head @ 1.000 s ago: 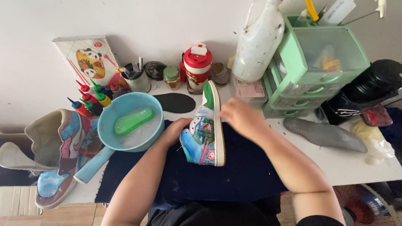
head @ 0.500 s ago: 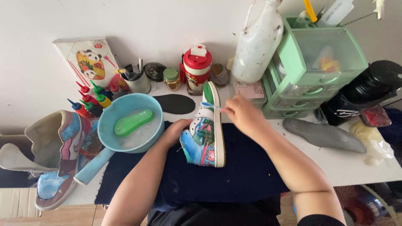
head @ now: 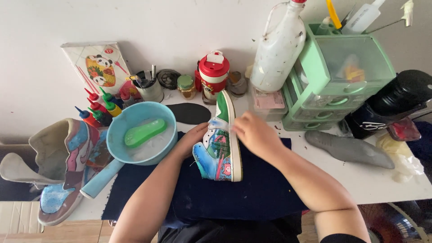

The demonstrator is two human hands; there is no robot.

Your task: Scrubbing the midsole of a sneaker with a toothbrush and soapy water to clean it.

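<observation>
So, starting at the far left, I see a second painted shoe [head: 63, 180] hanging off the edge of the white table [head: 373, 180]. Next to it stand little paint bottles [head: 96, 108] with pointy red and green tips. Then comes a blue bowl [head: 139, 135] with water and a green brush [head: 145, 132] lying in it. The bowl's long handle sticks out toward me.

My left hand [head: 192, 139] comes next. It is curled around the back of the painted shoe [head: 220, 146], holding it on its side on the dark blue cloth [head: 252, 198]. The shoe has a green toe and bright pictures, and its white sole faces right. My right hand [head: 254, 135] sits just beside the sole near the top, with the fingers pinched close. It looks a bit blurry, so I cannot tell if it holds a small thing or only touches the shoe.

Behind the shoe are a black insole [head: 191, 112], a red cup [head: 213, 76] and some small jars. Farther right are a big white jug [head: 279, 49], green drawers [head: 342, 81], a black bottle [head: 396, 103] and a grey insole [head: 348, 148].

What could go wrong? My left elbow is near the bowl handle. I think a bump there could tip water onto the cloth and the shoe. The shoe could also slip flat if my left hand lets loose, and wet paint might smear.
</observation>
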